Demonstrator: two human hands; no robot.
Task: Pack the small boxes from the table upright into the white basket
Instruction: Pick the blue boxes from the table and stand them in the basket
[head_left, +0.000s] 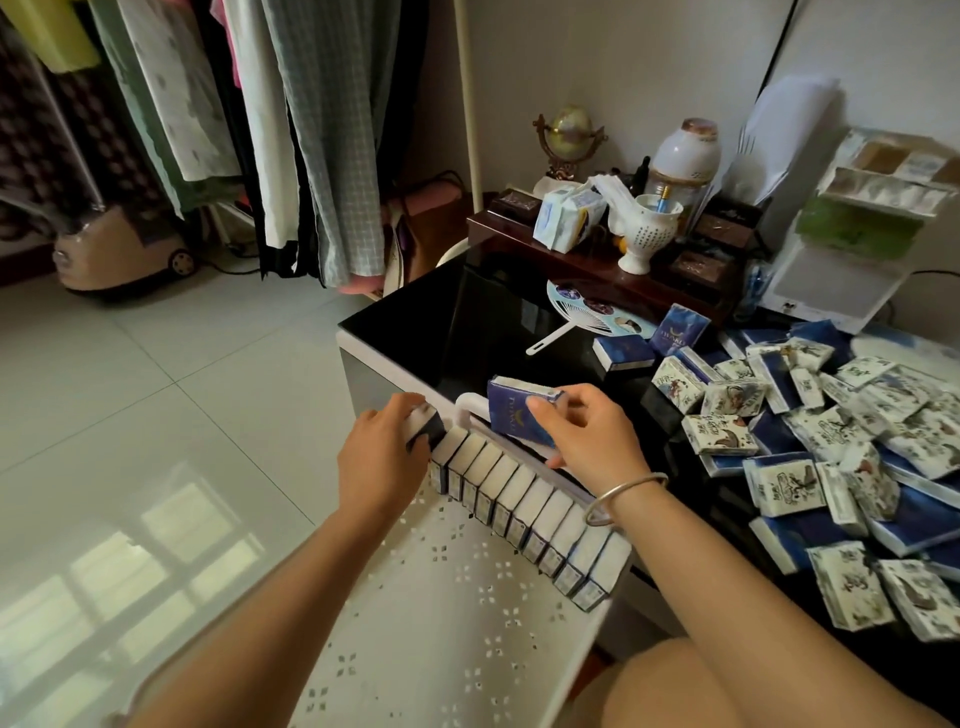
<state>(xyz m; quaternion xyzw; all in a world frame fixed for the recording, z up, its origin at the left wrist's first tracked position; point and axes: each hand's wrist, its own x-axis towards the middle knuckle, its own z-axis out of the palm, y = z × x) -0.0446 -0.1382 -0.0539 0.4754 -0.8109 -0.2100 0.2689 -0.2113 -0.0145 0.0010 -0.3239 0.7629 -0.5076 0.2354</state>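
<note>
Right hand (587, 434) holds blue box (511, 415), left hand (376, 460) grips end box (425, 427)

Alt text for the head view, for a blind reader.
A right hand holds a blue box at the rim of a white basket; the left hand grips the end of the upright row of boxes inside. More boxes lie piled on the table.

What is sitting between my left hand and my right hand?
In the head view, the far end of the upright box row and the white basket's handle lie between the left hand and right hand.
</note>
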